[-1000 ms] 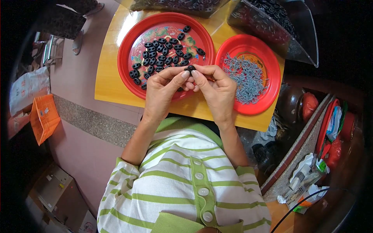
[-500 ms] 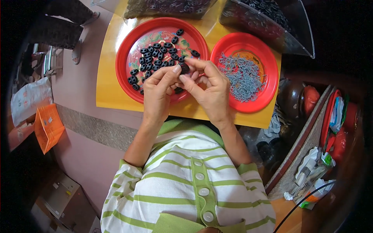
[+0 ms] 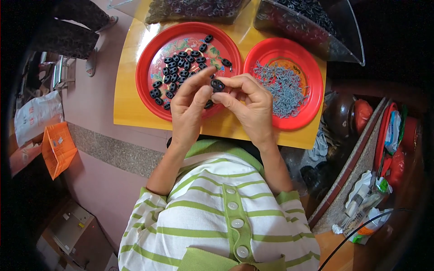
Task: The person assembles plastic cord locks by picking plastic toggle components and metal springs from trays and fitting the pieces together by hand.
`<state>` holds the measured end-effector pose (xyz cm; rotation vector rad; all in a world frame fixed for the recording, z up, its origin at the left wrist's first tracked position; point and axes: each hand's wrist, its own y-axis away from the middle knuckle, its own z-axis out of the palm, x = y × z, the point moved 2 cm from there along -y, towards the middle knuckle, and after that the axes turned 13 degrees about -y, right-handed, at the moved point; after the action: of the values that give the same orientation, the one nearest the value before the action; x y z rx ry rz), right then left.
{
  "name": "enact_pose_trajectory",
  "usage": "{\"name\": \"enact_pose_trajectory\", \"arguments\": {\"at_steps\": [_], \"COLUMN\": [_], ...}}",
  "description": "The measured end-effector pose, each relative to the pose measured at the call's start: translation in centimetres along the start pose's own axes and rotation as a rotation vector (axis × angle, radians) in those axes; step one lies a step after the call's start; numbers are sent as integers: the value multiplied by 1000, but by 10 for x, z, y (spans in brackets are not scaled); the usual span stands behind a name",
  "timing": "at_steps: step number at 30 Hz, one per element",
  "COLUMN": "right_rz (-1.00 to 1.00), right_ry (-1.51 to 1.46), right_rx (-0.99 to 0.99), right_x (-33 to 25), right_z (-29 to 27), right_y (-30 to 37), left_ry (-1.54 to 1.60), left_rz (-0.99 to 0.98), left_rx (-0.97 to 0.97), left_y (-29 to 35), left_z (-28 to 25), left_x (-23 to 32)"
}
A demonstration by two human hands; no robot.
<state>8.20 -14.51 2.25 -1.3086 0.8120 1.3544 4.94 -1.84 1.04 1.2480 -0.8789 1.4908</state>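
My right hand (image 3: 248, 101) pinches a small black oval two-hole plastic piece (image 3: 217, 86) between thumb and index finger, above the right edge of the left plate. Close beside it, my left hand (image 3: 187, 104) has its thumb and index finger spread apart; whether the thumb touches the piece I cannot tell. Many similar black pieces (image 3: 173, 77) lie loose on a red round plate (image 3: 141, 86) with a floral middle. To the right, a second red plate (image 3: 316, 90) carries a heap of small grey screw-like pins (image 3: 282, 92). My hands hide part of the left plate.
Both plates stand on a yellow tabletop (image 3: 124, 106). At its far side are two clear bins of small dark parts, one left (image 3: 194, 11) and one right (image 3: 312, 22). A person's legs (image 3: 74, 38) show at upper left. An orange bag (image 3: 59, 149) stands at left.
My left fingers have parted and drawn slightly away from the black piece. My right hand has shifted a little right, still pinching it, and its two-hole face now shows.
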Motion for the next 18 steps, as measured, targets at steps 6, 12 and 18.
{"name": "enact_pose_trajectory", "arguments": {"at_steps": [6, 12, 18], "right_rz": [260, 234, 255], "right_ry": [-355, -318, -343], "right_rx": [-57, -141, -121], "right_x": [-5, -9, -9], "right_z": [1, -2, 5], "right_y": [18, 35, 40], "left_ry": [-173, -137, -193], "left_rz": [191, 342, 377], "left_rx": [-220, -201, -165], "left_y": [9, 25, 29], "left_z": [-12, -12, -17], "left_x": [1, -8, -8]}}
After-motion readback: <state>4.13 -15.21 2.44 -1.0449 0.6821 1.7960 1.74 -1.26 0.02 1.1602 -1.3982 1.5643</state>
